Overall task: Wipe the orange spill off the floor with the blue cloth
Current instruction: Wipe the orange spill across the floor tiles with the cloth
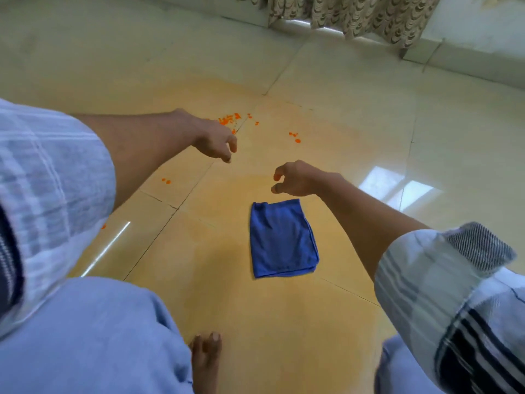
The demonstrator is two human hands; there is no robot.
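Observation:
A folded blue cloth (pixel 282 238) lies flat on the tiled floor in front of me. Orange spill drops (pixel 231 119) are scattered beyond it, with smaller spots to the right (pixel 295 137) and left (pixel 166 181). My right hand (pixel 298 179) hovers just above the cloth's far edge, fingers curled and apart, holding nothing. My left hand (pixel 214 140) hangs over the floor next to the main spill, fingers loosely curled, also holding nothing.
Beige floor tiles (pixel 341 109) with dark grout lines spread all around. A patterned curtain (pixel 369 15) hangs at the far wall. My bare foot (pixel 206 356) and knees in blue trousers are at the bottom edge.

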